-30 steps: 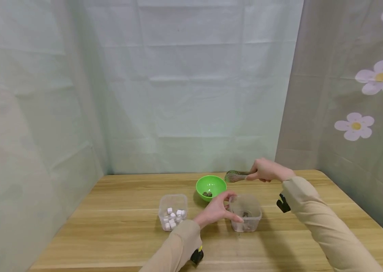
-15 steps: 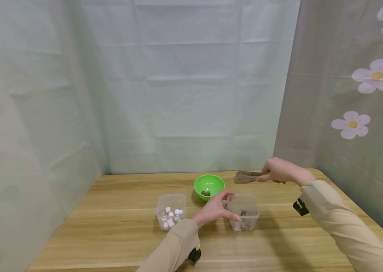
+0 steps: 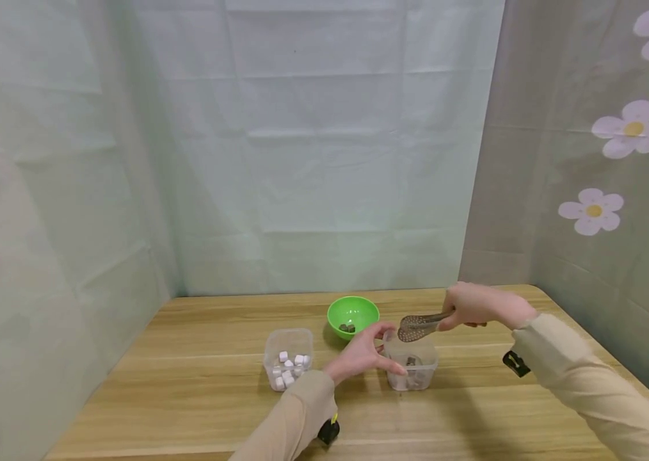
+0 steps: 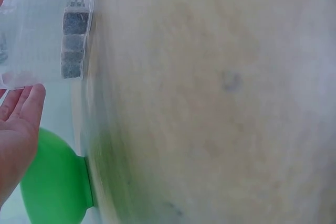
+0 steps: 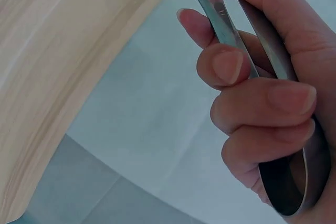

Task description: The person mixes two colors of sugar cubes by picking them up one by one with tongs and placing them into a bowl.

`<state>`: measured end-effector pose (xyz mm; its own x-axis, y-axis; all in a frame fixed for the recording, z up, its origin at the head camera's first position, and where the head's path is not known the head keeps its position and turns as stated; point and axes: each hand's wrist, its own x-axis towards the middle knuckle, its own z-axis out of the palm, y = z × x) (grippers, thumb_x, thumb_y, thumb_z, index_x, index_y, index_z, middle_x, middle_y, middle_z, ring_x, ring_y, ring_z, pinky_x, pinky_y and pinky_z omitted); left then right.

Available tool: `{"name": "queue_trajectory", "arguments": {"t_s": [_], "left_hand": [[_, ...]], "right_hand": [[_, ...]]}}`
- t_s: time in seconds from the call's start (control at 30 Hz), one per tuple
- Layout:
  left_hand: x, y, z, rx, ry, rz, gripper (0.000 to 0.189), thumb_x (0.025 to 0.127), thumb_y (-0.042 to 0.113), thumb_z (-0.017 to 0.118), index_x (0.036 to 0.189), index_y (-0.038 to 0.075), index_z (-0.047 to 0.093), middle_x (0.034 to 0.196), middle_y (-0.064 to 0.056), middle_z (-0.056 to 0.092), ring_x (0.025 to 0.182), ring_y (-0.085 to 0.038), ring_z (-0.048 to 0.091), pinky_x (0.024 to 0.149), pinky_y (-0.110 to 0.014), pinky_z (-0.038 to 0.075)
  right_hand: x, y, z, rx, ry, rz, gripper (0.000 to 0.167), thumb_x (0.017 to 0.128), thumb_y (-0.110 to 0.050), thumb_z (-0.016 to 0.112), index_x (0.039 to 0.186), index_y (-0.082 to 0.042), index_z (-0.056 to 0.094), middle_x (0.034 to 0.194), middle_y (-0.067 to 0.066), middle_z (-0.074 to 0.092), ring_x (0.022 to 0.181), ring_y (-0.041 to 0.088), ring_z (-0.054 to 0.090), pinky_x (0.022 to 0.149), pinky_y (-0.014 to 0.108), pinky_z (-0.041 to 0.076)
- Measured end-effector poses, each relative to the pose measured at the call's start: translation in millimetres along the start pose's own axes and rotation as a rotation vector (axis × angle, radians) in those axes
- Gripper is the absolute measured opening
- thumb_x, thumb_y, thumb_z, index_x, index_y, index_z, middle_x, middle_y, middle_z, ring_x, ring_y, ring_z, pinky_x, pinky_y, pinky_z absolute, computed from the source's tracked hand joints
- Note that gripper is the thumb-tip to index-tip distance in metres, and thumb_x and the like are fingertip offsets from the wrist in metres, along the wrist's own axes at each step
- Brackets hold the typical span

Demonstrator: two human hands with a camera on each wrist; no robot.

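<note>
Metal tongs [image 3: 415, 328], clasped in the curled right hand [image 3: 482, 304], tilt near a clear tub [image 3: 429, 373]; the left hand [image 3: 361, 353], spread wide, grips that tub, dark cubes [image 4: 75, 23] inside. Outward on the desk [image 3: 203, 371]: a green bowl [image 3: 353, 311], a second tub [image 3: 288, 340] of white cubes [image 3: 288, 377].

A bowl [image 3: 353, 310] sits behind two tubs [image 3: 288, 342].

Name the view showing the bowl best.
The head view: there you see into the bowl, with dark cubes inside. The left wrist view shows only its outside, cut off by the frame; the right wrist view, at most a green sliver.
</note>
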<state>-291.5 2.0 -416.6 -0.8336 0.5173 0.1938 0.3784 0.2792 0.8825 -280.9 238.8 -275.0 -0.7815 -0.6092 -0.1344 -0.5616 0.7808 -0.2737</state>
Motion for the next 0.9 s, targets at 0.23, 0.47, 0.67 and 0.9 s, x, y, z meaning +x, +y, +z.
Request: {"name": "queue_trajectory", "arguments": {"t_s": [0.23, 0.47, 0.67, 0.9], "left_hand": [[-0.6, 0.5, 1.4, -0.035, -0.001, 0.004, 0.079, 0.059, 0.02, 0.086, 0.127, 0.011, 0.046, 0.116, 0.006, 0.048, 0.105, -0.012, 0.045, 0.086, -0.025, 0.042], [-1.8, 0.2, 2.4, -0.026, 0.002, 0.017, 0.078, 0.059, 0.02, 0.086, 0.127, 0.011, 0.047, 0.115, 0.006, 0.049, 0.104, -0.012, 0.046, 0.084, -0.024, 0.043], [-2.9, 1.1, 2.8, -0.037, -0.004, 0.018, 0.078, 0.061, 0.02, 0.085, 0.127, 0.011, 0.046, 0.118, 0.003, 0.049, 0.106, -0.014, 0.045, 0.084, -0.023, 0.042], [-0.7, -3.7, 2.1, -0.049, -0.008, 0.022, 0.077, 0.061, 0.02, 0.085, 0.127, 0.011, 0.046, 0.119, 0.002, 0.048, 0.107, -0.016, 0.045, 0.085, -0.023, 0.042]], "right_hand": [[5.8, -8.1, 16.7, -0.068, -0.048, 0.033, 0.033, 0.079, -0.024, 0.069, 0.049, -0.019, 0.056, 0.038, -0.011, 0.033, 0.034, 0.003, 0.026, 0.035, 0.018, 0.023], [10.5, -13.8, 29.9, -0.131, -0.025, 0.029, 0.039, 0.076, -0.024, 0.071, 0.045, -0.018, 0.049, 0.036, -0.011, 0.031, 0.032, 0.003, 0.025, 0.034, 0.019, 0.022], [14.8, -18.6, 36.4, -0.175, -0.026, 0.014, 0.042, 0.074, -0.024, 0.073, 0.043, -0.018, 0.045, 0.035, -0.012, 0.03, 0.032, 0.002, 0.026, 0.034, 0.018, 0.023], [22.5, -24.1, 41.0, -0.216, -0.015, 0.011, 0.04, 0.072, -0.023, 0.074, 0.044, -0.018, 0.046, 0.036, -0.012, 0.032, 0.033, 0.003, 0.029, 0.033, 0.018, 0.025]]}}
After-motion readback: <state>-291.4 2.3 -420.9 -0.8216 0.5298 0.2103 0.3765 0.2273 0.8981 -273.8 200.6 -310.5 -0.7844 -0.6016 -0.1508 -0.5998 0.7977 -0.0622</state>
